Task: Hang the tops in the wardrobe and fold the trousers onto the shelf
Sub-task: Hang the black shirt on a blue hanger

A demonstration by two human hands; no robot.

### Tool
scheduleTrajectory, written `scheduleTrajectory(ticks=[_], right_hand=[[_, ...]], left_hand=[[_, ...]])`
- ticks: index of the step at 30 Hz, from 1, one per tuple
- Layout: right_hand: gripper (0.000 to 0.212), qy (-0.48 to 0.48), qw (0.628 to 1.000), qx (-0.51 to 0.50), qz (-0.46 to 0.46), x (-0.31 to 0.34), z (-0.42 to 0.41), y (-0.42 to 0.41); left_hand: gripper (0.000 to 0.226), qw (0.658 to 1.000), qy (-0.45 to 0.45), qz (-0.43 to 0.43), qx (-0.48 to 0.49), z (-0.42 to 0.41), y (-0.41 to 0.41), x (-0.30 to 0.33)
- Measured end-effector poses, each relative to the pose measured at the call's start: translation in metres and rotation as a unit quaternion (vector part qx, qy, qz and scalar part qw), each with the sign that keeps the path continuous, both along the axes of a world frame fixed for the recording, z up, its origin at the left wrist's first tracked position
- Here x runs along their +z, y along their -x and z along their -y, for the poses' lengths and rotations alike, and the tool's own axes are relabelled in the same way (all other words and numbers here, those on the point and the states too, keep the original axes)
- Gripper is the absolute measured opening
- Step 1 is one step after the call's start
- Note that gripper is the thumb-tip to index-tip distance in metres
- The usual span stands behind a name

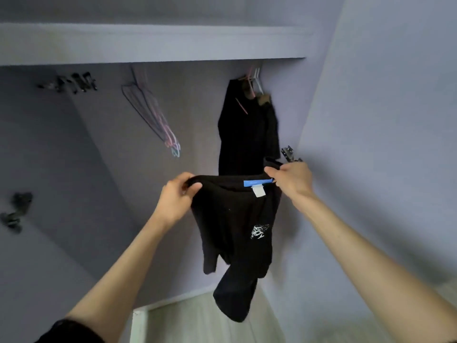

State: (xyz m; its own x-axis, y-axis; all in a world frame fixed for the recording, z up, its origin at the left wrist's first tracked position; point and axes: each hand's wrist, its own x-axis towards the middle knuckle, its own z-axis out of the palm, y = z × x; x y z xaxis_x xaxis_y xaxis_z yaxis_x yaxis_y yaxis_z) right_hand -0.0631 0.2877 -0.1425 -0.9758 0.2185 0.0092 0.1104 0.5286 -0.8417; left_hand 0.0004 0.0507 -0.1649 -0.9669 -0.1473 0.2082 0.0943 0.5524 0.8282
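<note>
A black top [235, 229] is held up in front of the open wardrobe, stretched between both hands at its upper edge. The left hand [176, 196] is curled round the left end of that edge; the right hand [290, 180] pinches the right end beside a blue neck label [257, 182] and a white tag [258, 191]. A white print [259, 231] is seen on the right of the fabric, and the lower part hangs bunched toward the pale floor [197, 318].

Directly behind, at the far right, dark garments [247, 134] are hung on pink and white hangers [253, 80]; their lower end is covered by the held top. Further left, a bunch of empty thin hangers [153, 115] is hung tilted below the white shelf [148, 43]. A metal fitting [289, 153] is fixed on the right wall, touching or just beyond the right hand; which cannot be told. Dark blurred fittings [74, 82] at upper left and another dark fitting [17, 211] at mid-left cannot be identified. The rail is hidden by the shelf.
</note>
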Motion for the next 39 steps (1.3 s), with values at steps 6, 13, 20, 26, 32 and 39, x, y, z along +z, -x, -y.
scheduleTrajectory(ticks=[6,13,20,26,32,39], right_hand=[[0.032,0.043,0.989,0.104,0.1,-0.025,0.046,0.038],[0.036,-0.219,0.944,0.218,0.113,-0.035,0.105,0.066],[0.059,-0.033,0.866,0.492,0.081,-0.026,0.206,0.079],[0.012,-0.076,0.865,0.495,0.042,-0.036,0.233,0.087],[0.031,-0.153,0.89,0.418,-0.1,-0.015,0.225,0.106],[0.008,-0.118,0.884,0.447,-0.072,0.034,0.216,0.11]], left_hand=[[0.012,0.996,0.047,-0.059,0.038,0.042,0.013,0.038],[0.011,0.991,0.098,-0.091,0.005,0.085,0.043,0.069],[0.029,0.987,0.093,-0.103,-0.076,0.132,0.054,0.085],[0.01,0.998,0.035,-0.05,0.0,0.171,0.04,0.072],[0.012,0.995,-0.025,0.016,0.098,0.183,0.029,0.049],[0.005,0.991,-0.076,0.104,0.031,0.171,0.029,0.033]])
